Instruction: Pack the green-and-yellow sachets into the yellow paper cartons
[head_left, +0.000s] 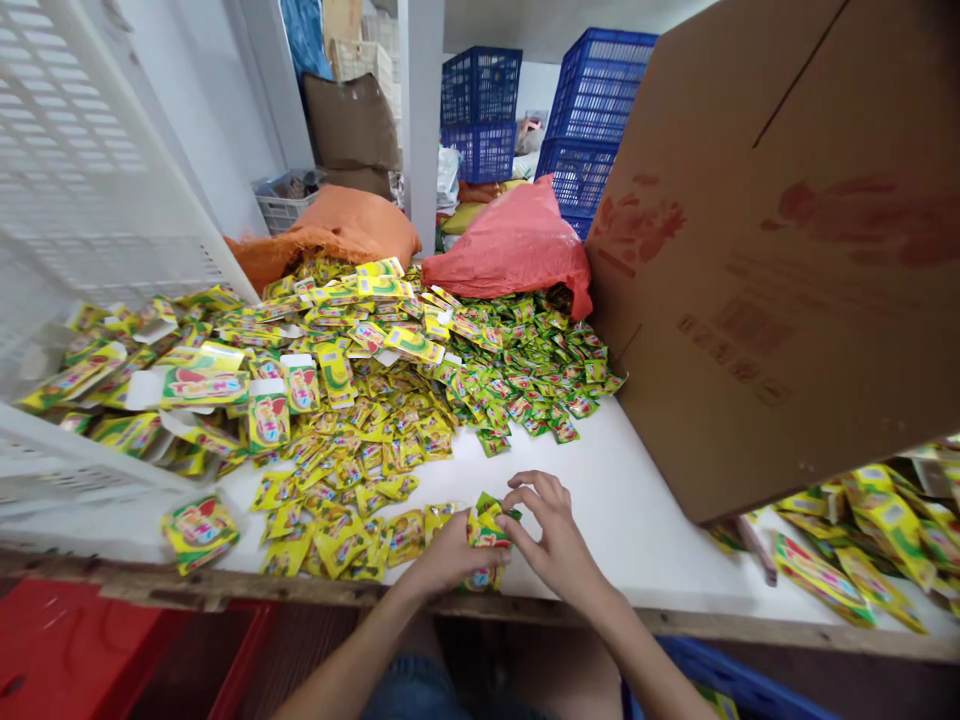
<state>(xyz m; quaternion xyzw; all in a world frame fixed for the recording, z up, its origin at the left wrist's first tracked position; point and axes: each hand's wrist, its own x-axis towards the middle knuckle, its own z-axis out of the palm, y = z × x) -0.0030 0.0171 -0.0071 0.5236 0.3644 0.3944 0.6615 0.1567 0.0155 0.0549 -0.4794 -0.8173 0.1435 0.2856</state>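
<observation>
Near the table's front edge, my left hand (448, 553) is closed around a small yellow-and-green printed candy pack (487, 527). Whether it is a carton or several packets pressed together is partly hidden by the fingers. My right hand (553, 540) meets it from the right, thumb and forefinger pinching at a green candy packet (487, 502) on its top; the other fingers are curved and raised. Left of my hands, yellow candy packets (341, 540) lie in a loose row. Behind them spreads a heap of yellow packets (390, 410) beside a heap of green packets (536, 365).
Open-flapped small cartons (268, 418) pile at left by a white plastic crate (97, 450). An orange sack (360, 222) and a red sack (517, 240) lie behind. A big cardboard box (757, 260) leans at right, more cartons (885, 520) beside it. Blue crates (592, 100) stand behind.
</observation>
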